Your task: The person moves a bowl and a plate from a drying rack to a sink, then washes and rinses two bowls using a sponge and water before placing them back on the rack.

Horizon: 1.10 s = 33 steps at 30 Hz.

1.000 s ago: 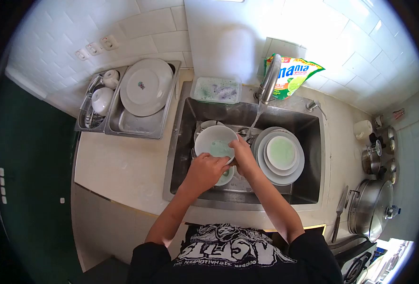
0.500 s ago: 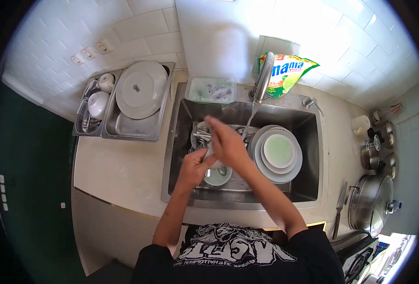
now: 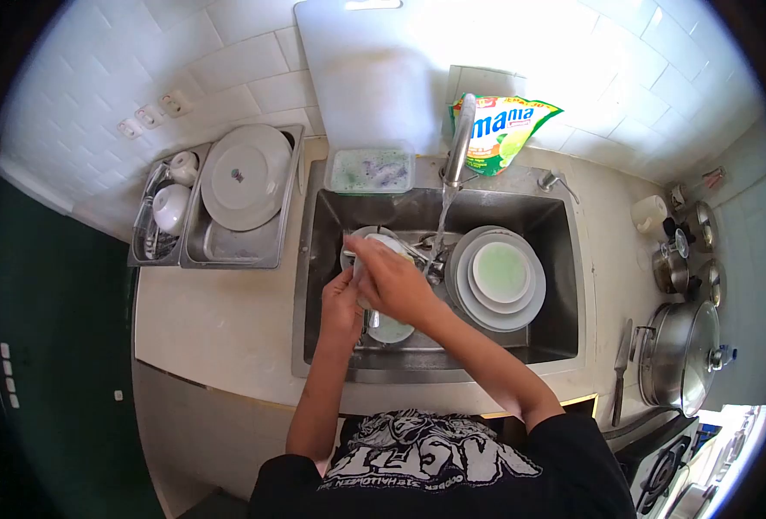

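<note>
Over the left half of the steel sink (image 3: 573, 259), my left hand (image 3: 341, 303) is closed on a pale item, mostly hidden between my hands. My right hand (image 3: 389, 281) lies across it, fingers stretched toward the upper left; its palm side is hidden. Bowls and cutlery (image 3: 418, 251) lie around and below my hands, among them a bowl with greenish liquid (image 3: 390, 330). Water runs from the faucet (image 3: 461, 143) to their right. A stack of plates (image 3: 534, 294) with a bowl of green liquid (image 3: 500, 271) on top stands in the sink's right half.
Behind the sink are a soapy plastic tub (image 3: 370, 170) and a detergent pouch (image 3: 504, 130). Steel trays with plates (image 3: 245, 177) and cups (image 3: 171, 208) stand at left. A knife (image 3: 622, 372), a lidded pot (image 3: 681, 359) and a stove (image 3: 664, 467) are at right.
The view has shifted slightly. My hands have moved a little to the left and down relative to the sink, and more of the bowl behind them shows.
</note>
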Each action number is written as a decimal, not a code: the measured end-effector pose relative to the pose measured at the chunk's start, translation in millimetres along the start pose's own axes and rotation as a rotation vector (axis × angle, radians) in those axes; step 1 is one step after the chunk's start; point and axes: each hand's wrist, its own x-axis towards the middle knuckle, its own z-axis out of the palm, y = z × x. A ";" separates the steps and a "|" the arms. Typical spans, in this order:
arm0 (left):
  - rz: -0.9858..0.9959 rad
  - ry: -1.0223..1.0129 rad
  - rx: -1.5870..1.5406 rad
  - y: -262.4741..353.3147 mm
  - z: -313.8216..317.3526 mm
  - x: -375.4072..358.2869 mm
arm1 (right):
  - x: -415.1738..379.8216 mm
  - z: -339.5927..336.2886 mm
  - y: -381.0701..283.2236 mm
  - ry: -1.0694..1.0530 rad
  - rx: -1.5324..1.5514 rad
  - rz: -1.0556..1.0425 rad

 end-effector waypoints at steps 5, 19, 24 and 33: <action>-0.006 -0.018 -0.076 -0.1 2.5 1.5 | 28.1 16.2 4.9 0.181 -0.242 0.270; -0.061 0.005 -0.570 23.3 6.9 8.8 | -30.5 5.5 21.4 0.184 -0.445 -0.340; -0.005 -0.003 -0.590 32.7 13.5 1.2 | 6.8 5.3 11.7 0.554 0.448 0.225; -0.025 0.018 -0.446 23.3 4.1 -9.0 | 72.4 -41.2 -1.3 -0.391 0.022 0.150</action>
